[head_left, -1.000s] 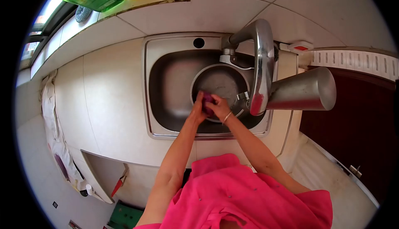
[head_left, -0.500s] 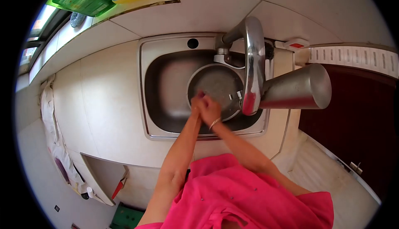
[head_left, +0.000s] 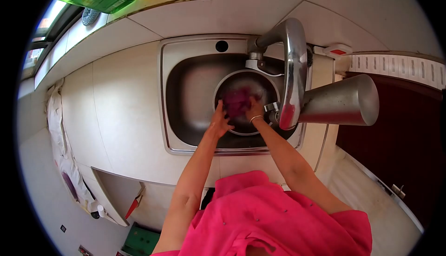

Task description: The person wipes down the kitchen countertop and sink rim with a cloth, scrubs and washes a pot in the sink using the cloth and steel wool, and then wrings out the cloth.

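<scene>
Purple cloth (head_left: 238,99), crumpled and blurred, lies inside the round metal basin (head_left: 246,71), between the two hands and mostly just beyond them as the wearer looks down. Its soft outline gives no clear long axis. The right hand (head_left: 253,110) is nearer, its fingers at the cloth's right edge and apparently touching; they are too blurred to tell whether they pinch it or merely rest there. The left hand (head_left: 219,122) is at the basin's near left side, fingers spread and thumb apart, close to the cloth's lower left; contact there cannot be told.

Both forearms reach forward from the pink top (head_left: 260,209) and converge over the sink's front edge. The left one slants rightward; the right one, with a bracelet (head_left: 256,117) at the wrist, slants leftward.

Around the basin is the stainless steel sink (head_left: 188,91), set into the pale counter (head_left: 125,116). The chrome faucet (head_left: 294,61) arches just right of the basin, beside a large metal cylinder (head_left: 341,100).
</scene>
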Demonstrator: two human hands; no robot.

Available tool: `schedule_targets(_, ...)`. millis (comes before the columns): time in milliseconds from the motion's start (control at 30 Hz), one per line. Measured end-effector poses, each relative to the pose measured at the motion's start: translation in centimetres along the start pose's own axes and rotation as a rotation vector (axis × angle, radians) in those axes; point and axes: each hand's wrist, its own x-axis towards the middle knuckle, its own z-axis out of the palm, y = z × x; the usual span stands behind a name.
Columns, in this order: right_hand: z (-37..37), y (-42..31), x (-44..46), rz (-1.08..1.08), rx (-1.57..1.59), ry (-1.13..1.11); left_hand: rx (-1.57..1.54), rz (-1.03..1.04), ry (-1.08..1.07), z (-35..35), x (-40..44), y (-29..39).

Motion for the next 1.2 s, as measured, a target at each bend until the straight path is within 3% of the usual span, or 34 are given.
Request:
schedule_targets(67,1.4,-1.0,-1.0,0.2,0.378,-0.218,-0.029,-0.023,-0.033,0.1,1.2,-0.4)
schedule_targets(100,-0.1,-4.6,-2.3,0.198,0.446,-0.272,-0.098,-0.021,-0.133,-1.2,4.0,-1.0)
schedule_targets(167,-6.2,-14.8,-4.7,0.021,0.408,-0.31,-0.237,-0.028,-0.322,-4.8,10.2,-3.3)
schedule_targets(267,-7.2,-19.0,-7.1,-0.075,0.255,-0.213,-0.106,0.102,-0.282,-3.0,8.1,-2.4)
schedule_targets(333,-5.5,-18.1,-7.0,-0.104,0.053,-0.103,-0.257,0.125,-0.34,-2.2,8.0,-2.7)
schedule_targets(400,-3.6,-14.6,-2.9,0.169,0.005,-0.019,-0.296,0.25,-0.095,1.1,4.7,-3.4)
schedule_targets(467,-3.3,-10.5,0.8,-0.155,-0.105,0.064,-0.305,0.208,-0.137,1.4,4.7,-3.4)
schedule_targets(533,-2.6,-11.2,0.1,-0.088,0.047,0.151,-0.298,0.194,-0.092,2.2,5.2,-3.1)
schedule_targets(567,-2.0,-11.9,-0.3,-0.064,0.126,0.19,-0.226,0.217,-0.191,0.6,6.3,-2.7)
schedule_targets(633,-4.7,-16.9,-4.8,-0.142,0.19,-0.012,-0.082,0.263,-0.379,-4.6,10.6,-2.9)
schedule_targets(700,-4.5,-18.6,-6.8,-0.164,0.126,-0.062,-0.181,0.298,-0.378,-3.7,10.9,-3.6)
schedule_targets(733,-4.3,-17.9,-5.3,0.024,0.151,-0.128,-0.221,0.309,-0.366,-3.7,10.5,-4.2)
schedule_targets(767,-3.2,-16.0,-3.6,0.043,0.081,-0.05,-0.26,0.327,-0.359,-3.4,10.4,-4.5)
schedule_targets(833,-3.0,-11.8,0.0,-0.056,-0.072,0.033,-0.043,0.279,-0.044,0.9,5.4,-3.3)
schedule_targets(900,-3.9,-8.0,2.3,-0.152,-0.119,-0.009,-0.044,0.134,-0.01,3.1,1.3,-1.9)
schedule_targets(933,-3.4,-5.6,2.8,-0.144,-0.096,-0.061,0.128,0.267,0.091,1.9,3.5,-2.7)
schedule_targets(1000,-0.9,0.4,2.6,-0.438,-0.725,0.471,0.11,0.217,0.083,0.4,2.9,-1.6)
schedule_targets(1100,-1.2,0.9,1.9,-0.441,-0.792,0.507,0.097,0.111,-0.033,-0.6,0.1,0.1)
schedule_targets(1200,-0.7,-1.0,0.7,-0.106,-0.264,0.044,0.077,0.02,-0.042,0.6,0.2,-0.4)
